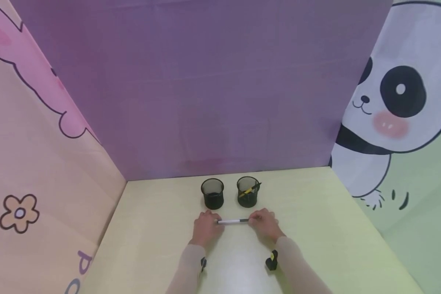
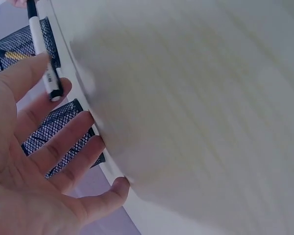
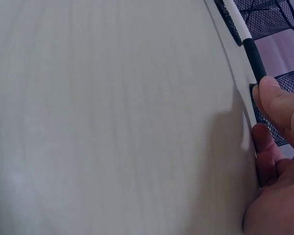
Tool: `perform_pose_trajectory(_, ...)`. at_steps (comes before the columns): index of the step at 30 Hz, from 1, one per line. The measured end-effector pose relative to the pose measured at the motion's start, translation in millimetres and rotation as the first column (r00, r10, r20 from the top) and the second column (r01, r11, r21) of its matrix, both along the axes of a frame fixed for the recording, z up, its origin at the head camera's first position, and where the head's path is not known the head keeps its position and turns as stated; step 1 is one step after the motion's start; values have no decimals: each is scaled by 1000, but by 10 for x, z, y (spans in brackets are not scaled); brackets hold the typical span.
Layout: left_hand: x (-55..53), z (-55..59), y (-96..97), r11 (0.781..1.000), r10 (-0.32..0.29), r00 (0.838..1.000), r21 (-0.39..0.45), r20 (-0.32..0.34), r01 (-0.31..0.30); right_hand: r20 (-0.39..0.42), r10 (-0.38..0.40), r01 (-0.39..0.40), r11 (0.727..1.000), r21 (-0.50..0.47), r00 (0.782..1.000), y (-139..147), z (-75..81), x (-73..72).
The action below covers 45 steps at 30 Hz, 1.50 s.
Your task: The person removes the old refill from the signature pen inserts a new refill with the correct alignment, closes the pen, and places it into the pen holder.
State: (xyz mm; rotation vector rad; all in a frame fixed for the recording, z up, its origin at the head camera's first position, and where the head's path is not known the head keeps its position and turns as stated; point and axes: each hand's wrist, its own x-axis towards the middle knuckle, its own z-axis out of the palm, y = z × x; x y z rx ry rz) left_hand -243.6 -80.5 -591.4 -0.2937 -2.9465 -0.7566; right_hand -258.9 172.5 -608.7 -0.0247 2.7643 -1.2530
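Note:
A white pen (image 1: pixel 232 221) with black ends lies level between the two hands, just in front of two black mesh cups. My left hand (image 1: pixel 207 227) pinches its left end between thumb and index finger; the other fingers spread out loosely, as the left wrist view shows. At the opposite end, my right hand (image 1: pixel 265 223) pinches the black ribbed part (image 3: pixel 254 58) between thumb and fingertip, its remaining fingers curled near the tabletop. The pen's right tip is hidden by that hand.
The left mesh cup (image 1: pixel 213 200) stands upright behind the left hand. Beside it, the right mesh cup (image 1: pixel 247 200) holds a yellow and black pencil (image 1: pixel 249 190) leaning to the right. A purple cloth wall (image 1: pixel 220 102) rises behind the pale table (image 1: pixel 150 228), with printed panels on both sides.

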Motion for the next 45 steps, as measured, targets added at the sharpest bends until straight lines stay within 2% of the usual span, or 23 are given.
perform_pose_trajectory(8,12,-1,-45,1000,-25,1000,18,17,25,46,13,-7,993,-118,999,-8,-13,9)
perform_pose_trajectory(12,-5,1,-39,995,-69,998,67,7,68,39,6,0,989,-147,999,5,-34,-1)
perform_pose_trajectory(15,3,24,-36,985,-78,997,157,9,76,35,-11,17,984,-178,999,-1,-68,-5)
perform_pose_trajectory(20,17,31,-31,945,-65,997,323,45,47,63,-68,82,965,-251,996,5,-106,-9)
perform_pose_trajectory(26,19,10,-13,907,-63,996,419,61,32,82,-99,119,950,-289,992,0,-68,2)
perform_pose_trajectory(32,30,26,10,877,-56,993,481,103,0,120,-111,143,941,-308,987,-36,-54,-2)
perform_pose_trajectory(36,27,50,24,857,-35,986,513,162,-54,118,-120,152,935,-320,986,-51,-72,-1)
perform_pose_trajectory(45,4,79,38,849,-16,975,518,220,-103,99,-126,151,935,-321,987,-38,-60,18)
